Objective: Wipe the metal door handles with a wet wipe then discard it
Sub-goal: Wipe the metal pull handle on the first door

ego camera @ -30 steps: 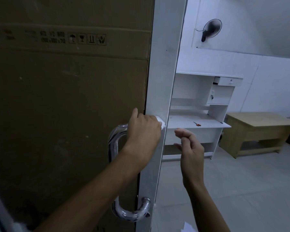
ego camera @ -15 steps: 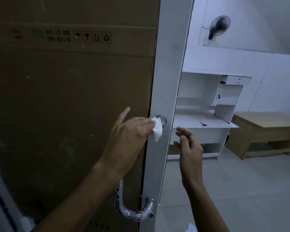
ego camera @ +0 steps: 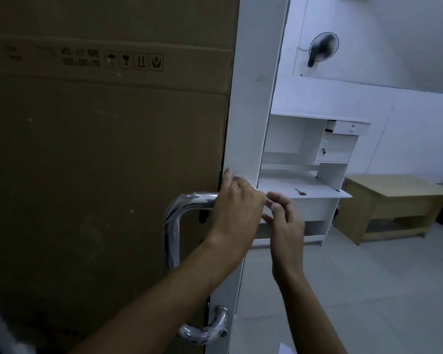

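Observation:
A curved chrome door handle (ego camera: 173, 226) is fixed to the white door frame (ego camera: 256, 98); its lower end (ego camera: 210, 328) shows near the bottom. My left hand (ego camera: 237, 210) is curled over the handle's top end where it meets the frame. The wet wipe is hidden under that hand. My right hand (ego camera: 287, 226) hovers just right of the left, fingers loosely curled, its fingertips close to the left hand's knuckles, with nothing seen in it.
Brown cardboard (ego camera: 100, 149) covers the door panel left of the frame. Beyond the doorway stand a white desk (ego camera: 304, 190) with a small screwdriver (ego camera: 299, 191), a low wooden table (ego camera: 394, 190) and a wall fan (ego camera: 322, 48). A white scrap (ego camera: 285, 350) lies on the floor.
My left hand has gone back down over the handle's top end, and the wipe that showed at its fingertips is now covered. The right hand has drawn closer to the left.

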{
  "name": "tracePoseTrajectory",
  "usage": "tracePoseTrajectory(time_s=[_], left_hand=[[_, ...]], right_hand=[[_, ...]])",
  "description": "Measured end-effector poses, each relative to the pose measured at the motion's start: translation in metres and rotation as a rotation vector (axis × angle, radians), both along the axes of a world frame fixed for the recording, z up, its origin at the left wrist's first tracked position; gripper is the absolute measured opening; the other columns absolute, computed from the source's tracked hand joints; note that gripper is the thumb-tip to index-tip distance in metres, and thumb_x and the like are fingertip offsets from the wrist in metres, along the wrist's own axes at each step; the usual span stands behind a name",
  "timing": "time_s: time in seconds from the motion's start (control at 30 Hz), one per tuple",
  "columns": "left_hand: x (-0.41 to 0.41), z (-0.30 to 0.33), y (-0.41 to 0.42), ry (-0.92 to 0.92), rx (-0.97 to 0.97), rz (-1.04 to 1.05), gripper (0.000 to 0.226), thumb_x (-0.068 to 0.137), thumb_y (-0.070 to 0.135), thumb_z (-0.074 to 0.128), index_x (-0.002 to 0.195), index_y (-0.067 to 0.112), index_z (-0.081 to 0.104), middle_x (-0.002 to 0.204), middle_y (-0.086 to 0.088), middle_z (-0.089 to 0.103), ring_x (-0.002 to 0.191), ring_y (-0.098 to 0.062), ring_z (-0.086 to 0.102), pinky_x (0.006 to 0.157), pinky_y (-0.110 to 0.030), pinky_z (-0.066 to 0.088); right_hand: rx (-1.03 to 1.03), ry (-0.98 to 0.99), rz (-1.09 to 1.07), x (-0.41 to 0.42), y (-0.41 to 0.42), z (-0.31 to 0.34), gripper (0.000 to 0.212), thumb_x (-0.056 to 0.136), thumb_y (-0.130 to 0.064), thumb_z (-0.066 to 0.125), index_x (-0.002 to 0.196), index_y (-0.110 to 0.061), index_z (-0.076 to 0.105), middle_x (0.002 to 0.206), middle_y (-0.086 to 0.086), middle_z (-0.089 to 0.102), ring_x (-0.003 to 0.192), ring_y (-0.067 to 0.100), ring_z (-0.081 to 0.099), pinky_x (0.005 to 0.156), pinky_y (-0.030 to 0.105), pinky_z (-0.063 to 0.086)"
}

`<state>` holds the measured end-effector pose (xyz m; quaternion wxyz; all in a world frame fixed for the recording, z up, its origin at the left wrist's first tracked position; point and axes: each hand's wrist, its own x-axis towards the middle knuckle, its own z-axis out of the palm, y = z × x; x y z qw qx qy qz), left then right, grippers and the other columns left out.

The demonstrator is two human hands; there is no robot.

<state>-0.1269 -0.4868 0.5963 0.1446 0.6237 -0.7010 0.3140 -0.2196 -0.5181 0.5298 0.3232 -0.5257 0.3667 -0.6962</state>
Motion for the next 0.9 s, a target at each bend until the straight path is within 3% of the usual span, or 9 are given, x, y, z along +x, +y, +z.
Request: tracePoseTrajectory(time_s=[0.13,0.3,0.4,0.47,0.6,0.63,0.73,0.8,0.9], left_hand=[[0.01,-0.007,0.006,0.016,-0.047,-0.137,0.029,0.089,0.007,0.059,0.117,0.004,0.063,0.117,-0.016,0.064,0.111,-0.024,0.059,0.12,-0.042,0.012],[0.035,-0.009,0.025,0.155,-0.086,-0.311,0.042,0.072,0.008,0.08,0.112,0.002,0.069,0.114,-0.014,0.07,0.107,-0.022,0.066,0.115,-0.038,0.018],[0.05,-0.007,0.032,0.23,-0.078,-0.284,0.034,0.088,0.019,0.068,0.122,0.012,0.065,0.121,-0.005,0.068,0.109,-0.012,0.063,0.121,-0.033,0.012],[0.054,-0.004,0.031,0.288,-0.094,-0.262,0.026,0.095,0.023,0.06,0.119,0.017,0.066,0.117,-0.001,0.069,0.104,-0.01,0.063,0.121,-0.032,0.013],[0.045,0.008,0.018,0.362,-0.031,-0.162,0.031,0.103,0.025,0.042,0.108,0.011,0.068,0.106,-0.009,0.069,0.102,-0.025,0.06,0.107,-0.037,0.027],[0.04,0.01,0.013,0.349,-0.017,-0.146,0.031,0.103,0.024,0.04,0.105,0.009,0.068,0.105,-0.012,0.068,0.103,-0.028,0.058,0.104,-0.038,0.029],[0.022,0.011,0.005,0.163,0.03,-0.099,0.02,0.099,0.014,0.046,0.107,0.014,0.064,0.108,-0.006,0.066,0.101,-0.02,0.06,0.117,-0.036,0.017],[0.015,0.004,0.004,0.058,0.022,-0.102,0.022,0.092,0.01,0.054,0.113,0.01,0.063,0.113,-0.008,0.064,0.106,-0.019,0.06,0.121,-0.04,0.013],[0.019,-0.008,0.008,-0.157,-0.035,-0.113,0.029,0.087,0.015,0.063,0.116,0.008,0.066,0.115,-0.011,0.068,0.107,-0.019,0.063,0.119,-0.041,0.023]], right_hand=[[0.005,-0.022,0.001,-0.003,-0.001,0.004,0.024,0.102,-0.015,0.043,0.108,-0.026,0.063,0.102,-0.018,0.067,0.101,-0.003,0.063,0.078,0.019,0.053],[0.013,-0.004,0.017,-0.001,-0.002,0.0,0.027,0.102,-0.017,0.043,0.115,-0.029,0.064,0.115,-0.013,0.065,0.109,-0.001,0.06,0.091,0.028,0.051],[0.014,0.061,0.037,0.0,-0.003,-0.004,0.033,0.103,-0.018,0.041,0.128,-0.031,0.058,0.129,-0.012,0.061,0.119,-0.001,0.054,0.102,0.028,0.047],[0.011,0.1,0.076,0.004,-0.003,-0.006,0.037,0.103,-0.018,0.04,0.136,-0.029,0.053,0.137,-0.01,0.056,0.125,-0.004,0.05,0.104,0.018,0.043],[0.004,0.137,0.141,0.008,-0.005,-0.006,0.041,0.103,-0.016,0.04,0.143,-0.023,0.048,0.14,-0.01,0.054,0.125,-0.01,0.047,0.093,0.0,0.037],[0.001,0.144,0.149,0.008,-0.005,-0.005,0.041,0.103,-0.015,0.04,0.143,-0.023,0.048,0.14,-0.011,0.054,0.124,-0.01,0.047,0.092,0.0,0.037],[-0.004,0.145,0.177,0.004,-0.005,-0.003,0.041,0.104,-0.012,0.038,0.142,-0.025,0.047,0.138,-0.016,0.052,0.121,-0.015,0.046,0.096,0.002,0.037],[0.0,0.136,0.209,0.0,-0.005,-0.002,0.041,0.104,-0.011,0.036,0.143,-0.023,0.046,0.141,-0.014,0.051,0.124,-0.011,0.047,0.105,0.013,0.037],[0.015,0.091,0.238,-0.005,-0.006,0.0,0.041,0.104,-0.01,0.034,0.142,-0.021,0.047,0.14,-0.009,0.054,0.125,-0.004,0.05,0.111,0.028,0.039]])
